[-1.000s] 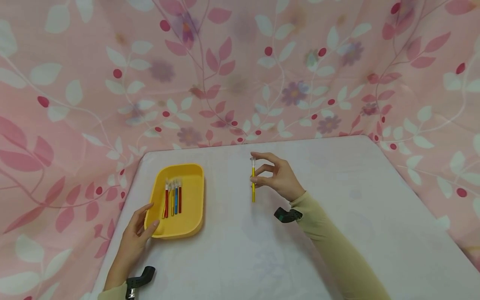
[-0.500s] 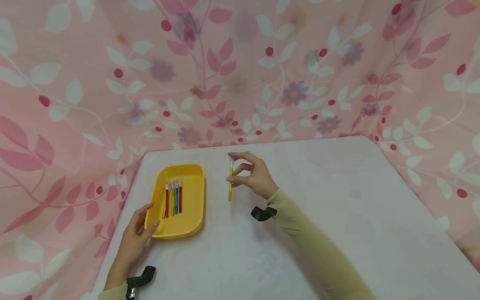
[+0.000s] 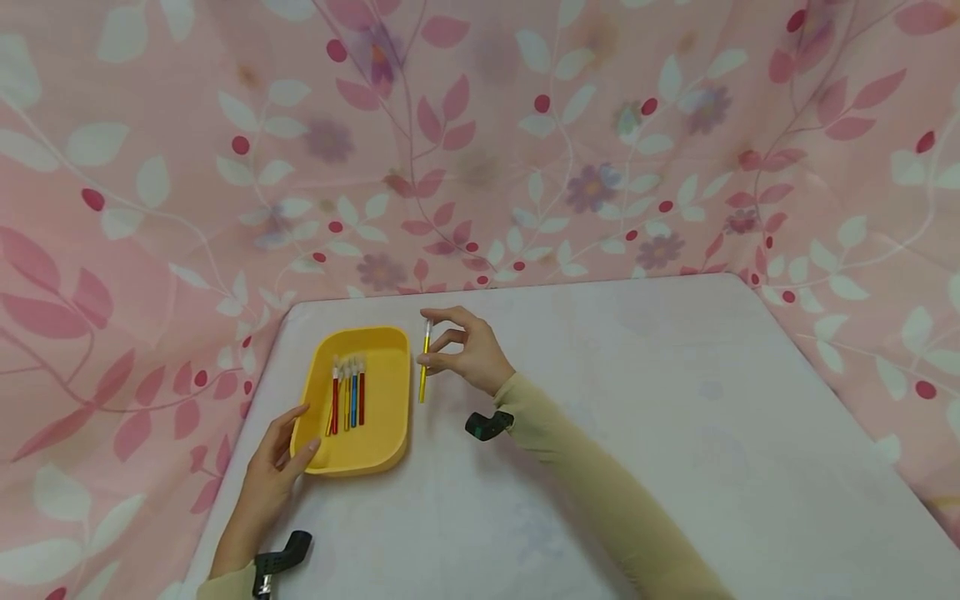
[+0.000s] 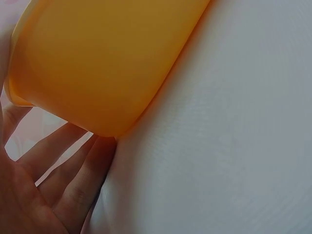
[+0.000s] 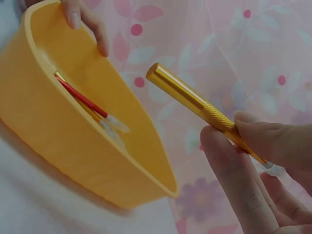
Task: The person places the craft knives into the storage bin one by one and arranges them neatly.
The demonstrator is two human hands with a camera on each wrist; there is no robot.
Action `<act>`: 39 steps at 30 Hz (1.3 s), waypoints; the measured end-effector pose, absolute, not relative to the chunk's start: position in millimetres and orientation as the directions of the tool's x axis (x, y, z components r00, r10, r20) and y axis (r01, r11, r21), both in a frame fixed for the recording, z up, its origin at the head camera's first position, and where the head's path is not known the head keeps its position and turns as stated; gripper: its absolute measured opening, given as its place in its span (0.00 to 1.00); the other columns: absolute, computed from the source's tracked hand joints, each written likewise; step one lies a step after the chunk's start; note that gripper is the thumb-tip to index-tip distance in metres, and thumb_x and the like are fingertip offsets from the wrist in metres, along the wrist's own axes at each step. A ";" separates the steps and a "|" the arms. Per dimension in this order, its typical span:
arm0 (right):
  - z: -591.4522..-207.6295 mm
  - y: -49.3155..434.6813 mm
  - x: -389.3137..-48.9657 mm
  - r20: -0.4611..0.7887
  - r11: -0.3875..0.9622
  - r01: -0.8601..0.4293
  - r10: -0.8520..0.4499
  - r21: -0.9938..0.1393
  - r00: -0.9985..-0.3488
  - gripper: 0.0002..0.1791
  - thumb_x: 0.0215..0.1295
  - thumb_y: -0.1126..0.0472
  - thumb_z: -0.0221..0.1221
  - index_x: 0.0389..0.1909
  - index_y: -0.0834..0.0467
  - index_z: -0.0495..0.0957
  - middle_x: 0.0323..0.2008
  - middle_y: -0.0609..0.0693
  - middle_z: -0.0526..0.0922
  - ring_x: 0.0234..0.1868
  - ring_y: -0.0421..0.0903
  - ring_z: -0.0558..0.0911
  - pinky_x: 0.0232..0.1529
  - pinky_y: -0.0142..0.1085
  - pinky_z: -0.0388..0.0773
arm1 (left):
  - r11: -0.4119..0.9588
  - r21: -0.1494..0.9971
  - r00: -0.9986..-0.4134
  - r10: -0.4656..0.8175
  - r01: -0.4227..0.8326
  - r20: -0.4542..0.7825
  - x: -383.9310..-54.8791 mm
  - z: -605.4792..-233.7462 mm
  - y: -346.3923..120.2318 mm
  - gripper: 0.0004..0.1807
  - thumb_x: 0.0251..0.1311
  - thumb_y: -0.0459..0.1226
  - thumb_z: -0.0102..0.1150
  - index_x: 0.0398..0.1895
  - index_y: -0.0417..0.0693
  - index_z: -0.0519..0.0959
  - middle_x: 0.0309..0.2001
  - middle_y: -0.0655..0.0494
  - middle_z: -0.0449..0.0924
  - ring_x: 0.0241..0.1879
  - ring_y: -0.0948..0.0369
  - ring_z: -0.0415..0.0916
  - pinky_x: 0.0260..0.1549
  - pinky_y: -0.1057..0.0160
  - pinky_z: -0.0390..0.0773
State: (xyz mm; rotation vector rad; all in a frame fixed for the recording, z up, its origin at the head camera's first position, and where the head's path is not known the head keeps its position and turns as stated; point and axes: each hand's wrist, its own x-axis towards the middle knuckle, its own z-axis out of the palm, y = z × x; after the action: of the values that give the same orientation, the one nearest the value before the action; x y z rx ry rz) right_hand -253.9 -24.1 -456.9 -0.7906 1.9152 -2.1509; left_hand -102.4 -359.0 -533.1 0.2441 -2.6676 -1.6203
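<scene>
My right hand (image 3: 474, 357) pinches a slim gold pen-like tool (image 5: 178, 90) between thumb and fingers, just right of a yellow tray (image 3: 386, 417). The tool has a knurled grip and a clear, cap-like tip, and stands nearly upright in the head view, clear tip up. My left hand (image 3: 266, 471) grips the tray's near left corner, thumb over the rim and the other fingers along the outer wall. Inside the tray, several similar tools (image 3: 354, 400) lie side by side in red, gold and blue, their clear tips pointing to the far end.
A white cloth (image 3: 637, 417) covers the table under the tray and both arms. Floral pink fabric (image 3: 480, 150) hangs behind the table and along its sides. Each wrist carries a black camera mount (image 3: 489, 425).
My right hand has moved left with the gold tool, from mid-table to close beside the tray's right wall. My left hand and the tray have stayed in place.
</scene>
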 end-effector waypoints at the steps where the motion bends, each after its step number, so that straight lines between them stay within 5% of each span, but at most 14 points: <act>1: -457.3 -27.8 -254.1 0.275 -0.165 -0.224 -0.452 -0.961 -0.849 0.38 0.61 0.79 0.74 0.73 0.62 0.78 0.62 0.62 0.73 0.41 0.53 0.91 0.41 0.52 0.93 | 0.452 0.883 -0.988 -0.138 -0.128 -0.072 -102.2 -533.3 -359.2 0.41 0.79 0.47 0.65 0.88 0.60 0.58 0.86 0.39 0.53 0.84 0.33 0.47 0.76 0.24 0.51; 7: -457.9 -48.6 -254.9 0.251 -0.117 -0.222 -0.485 -0.968 -0.837 0.37 0.62 0.76 0.76 0.73 0.61 0.78 0.62 0.61 0.73 0.44 0.63 0.90 0.42 0.49 0.93 | 0.448 0.885 -0.988 -0.134 -0.124 -0.071 -102.3 -534.9 -360.6 0.41 0.79 0.47 0.65 0.88 0.62 0.58 0.87 0.41 0.53 0.84 0.33 0.47 0.76 0.24 0.51; 23: -458.7 -91.3 -259.6 0.184 -0.056 -0.183 -0.532 -0.982 -0.826 0.36 0.64 0.74 0.75 0.73 0.59 0.78 0.67 0.57 0.78 0.39 0.55 0.92 0.43 0.42 0.92 | 0.448 0.886 -0.989 -0.130 -0.119 -0.067 -104.3 -537.2 -362.7 0.41 0.79 0.47 0.65 0.89 0.62 0.57 0.87 0.41 0.52 0.85 0.34 0.46 0.76 0.23 0.50; 39: -470.5 -118.6 -264.3 0.110 -0.048 -0.099 -0.522 -0.994 -0.846 0.36 0.62 0.77 0.75 0.71 0.59 0.80 0.57 0.52 0.77 0.42 0.51 0.90 0.38 0.44 0.93 | 0.455 0.886 -0.992 -0.125 -0.088 -0.034 -105.3 -539.0 -364.2 0.39 0.79 0.46 0.65 0.88 0.62 0.60 0.87 0.41 0.54 0.85 0.35 0.48 0.76 0.24 0.51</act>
State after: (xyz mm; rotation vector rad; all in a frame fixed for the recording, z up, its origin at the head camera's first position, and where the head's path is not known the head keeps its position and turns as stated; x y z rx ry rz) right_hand -264.3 -118.6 -470.5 -0.6624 1.9279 -1.9660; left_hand -105.3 -364.2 -539.0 0.1945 -2.6488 -1.6095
